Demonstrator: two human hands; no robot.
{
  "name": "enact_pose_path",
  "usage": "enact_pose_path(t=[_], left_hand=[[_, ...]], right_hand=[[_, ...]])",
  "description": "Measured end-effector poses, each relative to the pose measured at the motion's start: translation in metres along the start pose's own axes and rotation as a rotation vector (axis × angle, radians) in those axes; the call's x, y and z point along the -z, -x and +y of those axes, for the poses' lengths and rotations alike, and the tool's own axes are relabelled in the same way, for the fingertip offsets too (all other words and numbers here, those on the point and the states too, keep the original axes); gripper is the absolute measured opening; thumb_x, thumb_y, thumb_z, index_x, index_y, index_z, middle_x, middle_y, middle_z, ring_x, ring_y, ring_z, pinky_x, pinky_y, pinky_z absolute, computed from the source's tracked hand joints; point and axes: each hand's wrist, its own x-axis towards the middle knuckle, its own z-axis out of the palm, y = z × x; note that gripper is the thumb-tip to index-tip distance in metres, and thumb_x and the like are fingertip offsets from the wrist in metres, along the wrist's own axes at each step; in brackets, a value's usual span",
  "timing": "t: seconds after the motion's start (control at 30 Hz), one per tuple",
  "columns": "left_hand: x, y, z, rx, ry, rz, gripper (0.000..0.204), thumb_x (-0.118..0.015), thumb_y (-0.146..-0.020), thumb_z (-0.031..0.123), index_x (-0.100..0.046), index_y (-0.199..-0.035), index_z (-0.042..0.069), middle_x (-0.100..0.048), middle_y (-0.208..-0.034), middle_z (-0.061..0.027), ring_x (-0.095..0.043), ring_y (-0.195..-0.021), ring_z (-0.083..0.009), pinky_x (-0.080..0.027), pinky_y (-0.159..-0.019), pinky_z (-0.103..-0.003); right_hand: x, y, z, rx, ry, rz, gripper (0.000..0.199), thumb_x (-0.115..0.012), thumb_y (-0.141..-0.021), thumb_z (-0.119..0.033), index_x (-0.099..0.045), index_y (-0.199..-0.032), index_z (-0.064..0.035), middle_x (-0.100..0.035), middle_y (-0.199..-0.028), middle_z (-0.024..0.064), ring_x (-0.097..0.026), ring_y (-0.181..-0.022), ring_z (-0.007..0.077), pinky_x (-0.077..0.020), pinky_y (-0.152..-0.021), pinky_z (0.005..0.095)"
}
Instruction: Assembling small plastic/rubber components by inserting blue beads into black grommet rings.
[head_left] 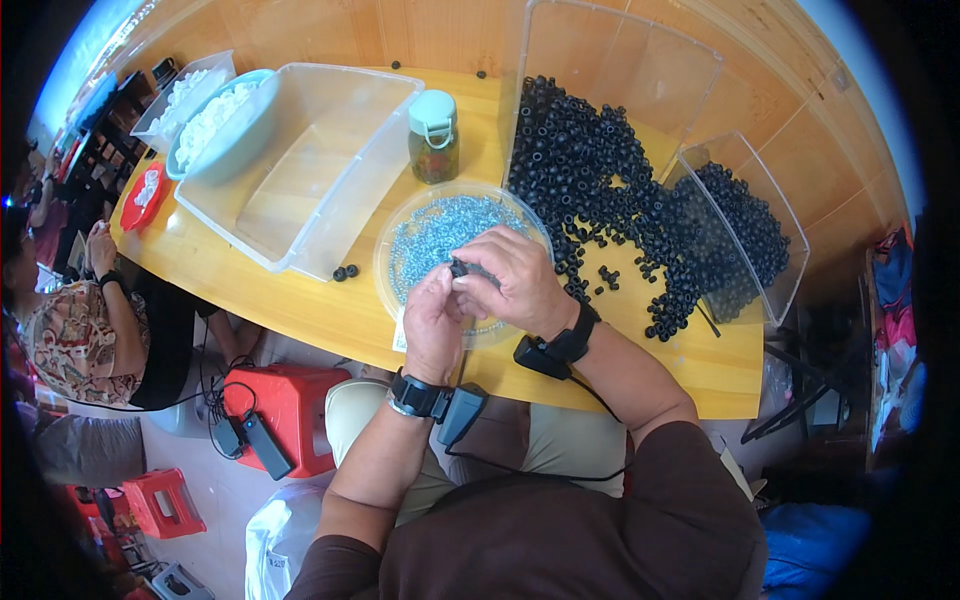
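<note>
Wood panelling [460, 40] is rising behind a yellow table [725, 370], where a person is working with both hands over a round clear bowl [381, 250] of silvery-blue bits [440, 222]. The left hand [434, 308] is pinching a small black piece [459, 268] above the bowl, and the right hand [512, 275] is grasping it from the other side; the fingers are hiding whether anything is fitted to it. Only this piece seems to be getting handled, while a large heap of black pieces [575, 150] is lying loose and more are filling a smaller clear bin [790, 275]. Much apparently is remaining; which pieces, if any, are finished, I am not managing to tell.
</note>
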Motion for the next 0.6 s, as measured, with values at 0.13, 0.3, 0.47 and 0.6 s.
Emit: enact_pose_path(t=[0.13,0.3,0.47,0.6], left_hand=[[-0.003,-0.001,0.002,-0.01,-0.071,0.067,0.032,-0.038,-0.098,0.023,-0.059,-0.092,0.0,-0.061,-0.075,-0.0084,-0.058,-0.062,-0.0157,-0.046,-0.056,-0.027],[-0.005,-0.003,0.004,0.014,-0.144,0.062,0.029,-0.041,-0.097,0.024,-0.058,-0.089,0.002,-0.06,-0.072,-0.0087,-0.056,-0.059,-0.0182,-0.045,-0.054,-0.028],[-0.001,-0.008,-0.001,0.055,-0.11,0.026,0.036,-0.036,-0.098,0.027,-0.059,-0.088,0.002,-0.062,-0.071,-0.0089,-0.057,-0.06,-0.0163,-0.043,-0.054,-0.026],[0.005,-0.005,0.007,0.089,-0.145,0.113,0.038,-0.037,-0.098,0.032,-0.059,-0.091,0.002,-0.063,-0.072,-0.0082,-0.058,-0.062,-0.0159,-0.042,-0.057,-0.026]], right_hand=[[-0.004,0.0,0.0,0.04,0.043,0.016,0.024,-0.073,-0.07,-0.006,-0.062,-0.091,-0.0018,-0.064,-0.084,0.0109,-0.062,-0.081,0.0289,-0.0513,-0.07,0.0365],[-0.002,0.002,0.0,0.038,0.004,0.013,0.022,-0.071,-0.071,-0.004,-0.062,-0.091,-0.0013,-0.064,-0.085,0.0104,-0.062,-0.082,0.0287,-0.0511,-0.072,0.0369],[0.007,-0.001,0.005,-0.047,0.014,0.006,0.024,-0.073,-0.071,-0.007,-0.065,-0.093,-0.0029,-0.066,-0.087,0.0103,-0.062,-0.082,0.0275,-0.0513,-0.072,0.0362],[0.053,-0.021,0.012,-0.032,0.249,0.254,0.021,-0.078,-0.067,-0.007,-0.067,-0.086,-0.0043,-0.066,-0.085,0.009,-0.063,-0.078,0.0259,-0.0508,-0.07,0.034]])
